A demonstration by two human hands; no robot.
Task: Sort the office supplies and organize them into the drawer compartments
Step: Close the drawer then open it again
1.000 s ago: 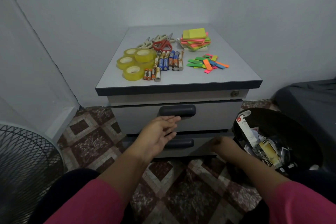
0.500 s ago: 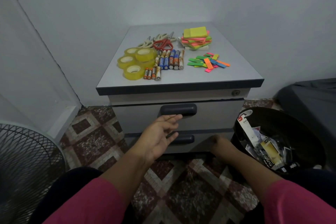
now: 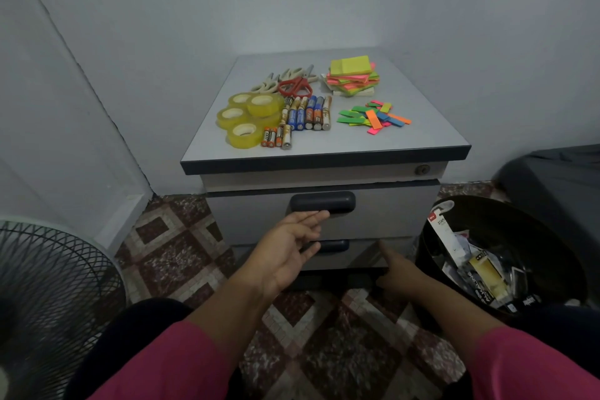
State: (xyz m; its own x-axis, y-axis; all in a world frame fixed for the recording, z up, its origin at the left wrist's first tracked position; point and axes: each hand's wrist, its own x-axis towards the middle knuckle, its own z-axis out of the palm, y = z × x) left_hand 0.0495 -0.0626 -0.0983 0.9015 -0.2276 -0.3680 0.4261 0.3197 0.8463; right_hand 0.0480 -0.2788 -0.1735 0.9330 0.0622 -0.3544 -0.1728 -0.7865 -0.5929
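A grey drawer cabinet (image 3: 383,217) stands against the wall with its drawers closed. On its top lie yellow tape rolls (image 3: 248,118), several batteries (image 3: 303,118), scissors (image 3: 292,83), a stack of sticky notes (image 3: 352,78) and loose coloured tabs (image 3: 373,117). My left hand (image 3: 289,250) is palm up with straight fingers, the fingertips just under the upper drawer's dark handle (image 3: 323,201). My right hand (image 3: 394,269) is low by the cabinet's bottom right corner, thumb up, holding nothing that shows.
A black bin (image 3: 506,253) with packaging inside stands right of the cabinet. A fan grille (image 3: 48,295) is at the lower left. A dark seat (image 3: 558,178) sits at the far right. The floor is patterned tile.
My left hand has risen slightly, bringing its fingertips up to the underside of the upper handle. My right hand has shifted a little and its thumb now points up.
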